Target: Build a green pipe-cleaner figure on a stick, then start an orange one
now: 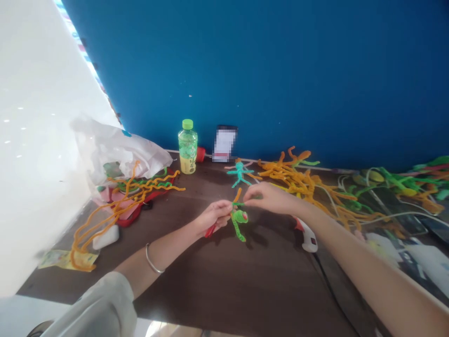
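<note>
My left hand (218, 216) is closed on a green pipe-cleaner figure (239, 224), which has a coiled head with a red spot and one twisted limb hanging down. An orange pipe-cleaner end (237, 194) sticks up from it. Red handles (209, 230), perhaps of a small tool, show beneath the same hand's palm. With thumb and fingers pinched, my right hand (261, 195) grips the tip of a thin green strand that runs out from the figure. Behind the hands lies a turquoise pipe-cleaner figure (240, 173) with pink and orange limbs.
Orange pipe-cleaner pieces (301, 182) are heaped at right, beside green ones (396, 182). A hot-glue gun (307, 236) with a black cord lies under my right forearm. A bottle (188, 147) and a phone (225, 144) stand by the blue wall. Orange strands (115, 206) and a plastic bag (119, 145) lie left.
</note>
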`<state>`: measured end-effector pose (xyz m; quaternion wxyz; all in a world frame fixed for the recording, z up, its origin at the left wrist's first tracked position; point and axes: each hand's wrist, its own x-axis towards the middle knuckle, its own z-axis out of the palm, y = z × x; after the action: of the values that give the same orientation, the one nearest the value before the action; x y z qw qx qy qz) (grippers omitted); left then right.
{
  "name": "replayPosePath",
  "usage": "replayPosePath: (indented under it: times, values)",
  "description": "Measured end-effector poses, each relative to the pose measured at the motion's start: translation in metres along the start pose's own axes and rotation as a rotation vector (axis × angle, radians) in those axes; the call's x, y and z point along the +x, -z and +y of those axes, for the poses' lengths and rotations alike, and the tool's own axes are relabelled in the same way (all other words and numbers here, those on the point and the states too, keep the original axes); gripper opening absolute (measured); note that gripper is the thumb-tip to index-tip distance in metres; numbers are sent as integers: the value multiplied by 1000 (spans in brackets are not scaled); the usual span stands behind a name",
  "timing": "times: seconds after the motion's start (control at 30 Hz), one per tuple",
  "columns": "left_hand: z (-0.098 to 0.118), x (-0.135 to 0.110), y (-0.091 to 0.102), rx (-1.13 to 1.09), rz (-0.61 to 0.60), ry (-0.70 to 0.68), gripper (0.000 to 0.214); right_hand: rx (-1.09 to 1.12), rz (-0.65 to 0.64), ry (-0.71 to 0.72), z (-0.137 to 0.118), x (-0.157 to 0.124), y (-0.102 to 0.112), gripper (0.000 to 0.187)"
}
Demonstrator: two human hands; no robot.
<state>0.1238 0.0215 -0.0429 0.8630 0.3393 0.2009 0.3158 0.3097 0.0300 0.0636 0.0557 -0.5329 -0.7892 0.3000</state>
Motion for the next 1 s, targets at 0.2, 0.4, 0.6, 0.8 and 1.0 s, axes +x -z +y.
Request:
replayPosePath:
  times: [0.2, 0.4, 0.6, 0.8, 1.0]
  values:
    - [-2, 0, 3, 46, -43, 34, 26, 15, -48, 12, 2, 7, 1, 22]
    - [-4, -1, 5, 133, -64, 100, 26, -28, -141, 20, 1, 17, 2, 16]
    - [-1, -2, 1, 252, -29, 123, 27, -165, -150, 69, -17, 24, -2, 12]
    - [-1, 1, 1, 186, 76, 66, 28, -313, -3, 131, -39, 22, -12, 13]
    - [-3, 4, 1, 81, 153, 11, 25, -285, 79, 116, -38, 13, -14, 16]
